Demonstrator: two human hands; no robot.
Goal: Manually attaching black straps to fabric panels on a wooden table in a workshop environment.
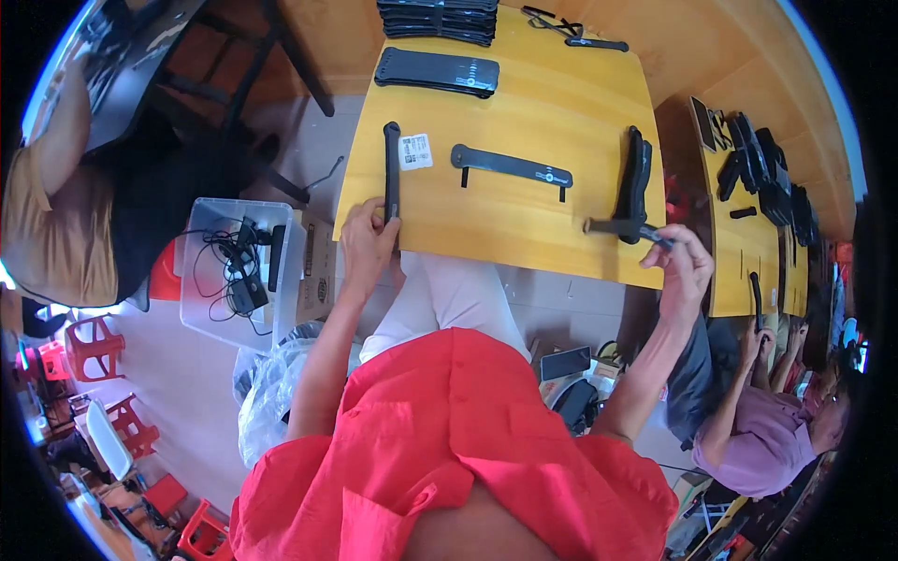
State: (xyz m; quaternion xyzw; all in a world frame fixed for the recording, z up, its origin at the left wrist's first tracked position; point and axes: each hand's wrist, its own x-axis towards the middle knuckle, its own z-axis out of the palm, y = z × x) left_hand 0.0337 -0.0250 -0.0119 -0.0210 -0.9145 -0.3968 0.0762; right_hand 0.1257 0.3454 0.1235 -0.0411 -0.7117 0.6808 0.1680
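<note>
Right hand: From far off, I see the right hand (687,266) with its fingers bent and nearly closed, pinching one end of a dark strip (613,226).
Left hand: I see the left hand (368,241) half curled at the near end of a long black strap (392,168). It touches the strap, but I cannot tell how tightly it grips.
Dark strip: It points left from the right hand and crosses the near end of some black straps (633,173).
What could go wrong: I think the strip could snag those straps and drag them, because it lies across them. It could also slip, since only one end is held.
How they look: The dark strip is thin and a bit blurry. The long strap is slim, flat and round at the far end, lying by the yellow table's (524,229) left side.
Farther out: A white label (415,151) sits beside the long strap. A wide strap (510,166) lies mid-table, with black stacks (437,71) beyond it.
</note>
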